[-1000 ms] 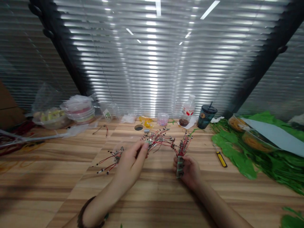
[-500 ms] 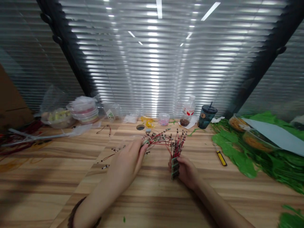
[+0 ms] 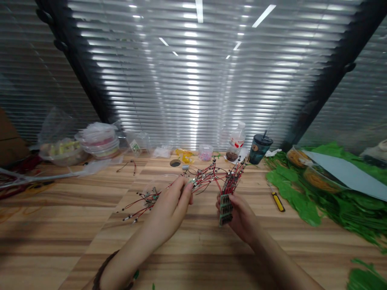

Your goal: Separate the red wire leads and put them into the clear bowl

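My right hand (image 3: 240, 213) is closed around a stack of small green circuit boards (image 3: 225, 210), with red and black wires (image 3: 231, 181) fanning out from their top. To its left, my left hand (image 3: 173, 199) pinches the end of another bundle of red and black wires (image 3: 205, 177) tipped with small dark parts. Loose wires cross from this bundle toward the ones in my right hand. Beyond my left hand, a further cluster of wired parts (image 3: 151, 197) lies by a clear round dish (image 3: 161, 179). The fingertips of my left hand partly hide what they grip.
A yellow-handled screwdriver (image 3: 277, 202) lies right of my right hand. Behind stand a bottle (image 3: 236, 143), a dark cup with straw (image 3: 260, 148) and a small tub of pink beads (image 3: 206, 152). Green artificial leaves (image 3: 298, 195) cover the right side; stacked plastic containers (image 3: 101, 143) stand left.
My left hand has shifted slightly right, toward my right hand. My right hand has turned the boards so their faces show more. The wired cluster at left is more visible.
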`<state>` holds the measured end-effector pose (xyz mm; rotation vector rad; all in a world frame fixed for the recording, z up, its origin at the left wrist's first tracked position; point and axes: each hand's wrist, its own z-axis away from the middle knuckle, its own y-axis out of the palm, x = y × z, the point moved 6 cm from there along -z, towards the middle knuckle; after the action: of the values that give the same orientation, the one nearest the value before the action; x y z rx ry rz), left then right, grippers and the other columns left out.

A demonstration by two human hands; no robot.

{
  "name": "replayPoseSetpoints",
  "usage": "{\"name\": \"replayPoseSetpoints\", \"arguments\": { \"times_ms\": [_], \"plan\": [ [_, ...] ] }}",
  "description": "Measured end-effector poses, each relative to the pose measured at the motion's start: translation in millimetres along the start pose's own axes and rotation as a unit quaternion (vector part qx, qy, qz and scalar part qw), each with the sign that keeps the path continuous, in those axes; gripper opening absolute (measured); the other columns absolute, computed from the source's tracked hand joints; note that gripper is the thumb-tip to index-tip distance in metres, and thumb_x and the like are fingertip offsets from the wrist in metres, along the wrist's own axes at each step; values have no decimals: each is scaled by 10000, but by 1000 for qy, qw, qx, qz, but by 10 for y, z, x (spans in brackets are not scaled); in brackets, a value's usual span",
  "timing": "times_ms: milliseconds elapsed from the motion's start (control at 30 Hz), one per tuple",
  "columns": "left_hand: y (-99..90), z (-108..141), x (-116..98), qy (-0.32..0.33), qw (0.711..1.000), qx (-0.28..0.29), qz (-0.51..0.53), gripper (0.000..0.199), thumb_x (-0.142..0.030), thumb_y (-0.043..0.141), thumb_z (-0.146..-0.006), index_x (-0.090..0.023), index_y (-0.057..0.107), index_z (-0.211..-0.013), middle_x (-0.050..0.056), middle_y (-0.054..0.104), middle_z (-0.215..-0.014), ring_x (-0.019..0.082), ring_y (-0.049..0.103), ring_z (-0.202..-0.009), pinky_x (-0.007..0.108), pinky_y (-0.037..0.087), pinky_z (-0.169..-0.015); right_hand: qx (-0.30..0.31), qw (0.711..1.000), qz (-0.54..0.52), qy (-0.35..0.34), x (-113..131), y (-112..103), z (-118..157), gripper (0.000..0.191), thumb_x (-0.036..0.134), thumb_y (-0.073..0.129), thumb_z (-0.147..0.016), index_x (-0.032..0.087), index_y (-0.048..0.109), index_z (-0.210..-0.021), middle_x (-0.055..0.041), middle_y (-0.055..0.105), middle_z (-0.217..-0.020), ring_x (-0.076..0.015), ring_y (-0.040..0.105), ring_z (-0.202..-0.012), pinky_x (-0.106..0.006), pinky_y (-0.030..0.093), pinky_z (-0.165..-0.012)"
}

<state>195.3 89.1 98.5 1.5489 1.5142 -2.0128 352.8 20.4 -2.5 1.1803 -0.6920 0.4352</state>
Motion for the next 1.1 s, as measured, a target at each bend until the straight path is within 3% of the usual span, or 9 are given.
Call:
{"name": "replayPoseSetpoints", "arguments": {
  "times_ms": [100,233,400,533,633,733,900,1000,1100],
  "plan": [
    [48,7,21,-62,970,101,213,274,-392,429,-843,-135,473,-928,33,591,-782,82,579,-683,222,473,-679,-11,999,32,-37,150,80,54,341,379,812,-560,158,658,-770,-41,685,-698,-139,602,-648,-225,458,-581],
    [198,45,54,-147,875,188,422,327,-274,588,-731,-149,393,-962,73,621,-955,141,659,-783,294,525,-777,-31,993,89,-74,307,129,146,355,428,818,-564,155,644,-711,-18,648,-625,-123,574,-574,-211,447,-529],
    [439,127,20,-155,832,270,459,672,-284,676,-699,-248,308,-1259,59,619,-936,138,654,-705,283,512,-702,-5,965,225,-131,485,223,264,291,402,793,-645,174,692,-795,-4,666,-691,-92,565,-597,-172,446,-544],
    [507,214,-19,-163,806,301,483,952,-219,776,-567,-310,245,-1351,96,560,-1132,187,648,-859,305,511,-743,0,957,263,-124,540,279,298,286,397,780,-660,182,707,-833,-20,695,-763,-96,581,-622,-170,462,-555],
    [513,230,-38,-171,766,323,529,844,-422,735,-608,-276,306,-1321,120,521,-1200,209,625,-913,333,499,-771,-11,951,286,-117,557,273,287,321,401,785,-645,167,699,-847,-30,690,-733,-111,586,-598,-184,468,-528],
    [493,201,-48,-181,725,333,575,712,-669,493,-705,-266,349,-1275,109,554,-1146,189,621,-858,339,491,-758,-15,944,310,-114,575,258,277,365,388,797,-628,159,683,-889,-60,708,-788,-154,632,-664,-221,506,-574],
    [432,154,-60,-160,741,317,570,626,-680,352,-753,-236,420,-1189,96,596,-1050,162,611,-818,281,478,-693,-22,932,342,-119,639,231,296,313,367,803,-617,163,660,-807,-69,715,-787,-167,648,-631,-242,519,-548],
    [525,145,30,-171,804,295,487,484,-416,586,-723,-238,422,-1141,59,601,-1021,114,602,-788,234,461,-676,-23,918,370,-141,704,180,267,324,365,791,-633,166,671,-860,-85,718,-845,-194,665,-682,-271,531,-583],
    [701,65,214,-181,876,246,372,459,-282,656,-670,-191,440,-1064,34,606,-898,76,578,-698,190,428,-613,-41,870,459,-174,756,40,159,356,332,794,-627,175,672,-923,-90,716,-878,-219,669,-719,-305,531,-617]
  ]
}}
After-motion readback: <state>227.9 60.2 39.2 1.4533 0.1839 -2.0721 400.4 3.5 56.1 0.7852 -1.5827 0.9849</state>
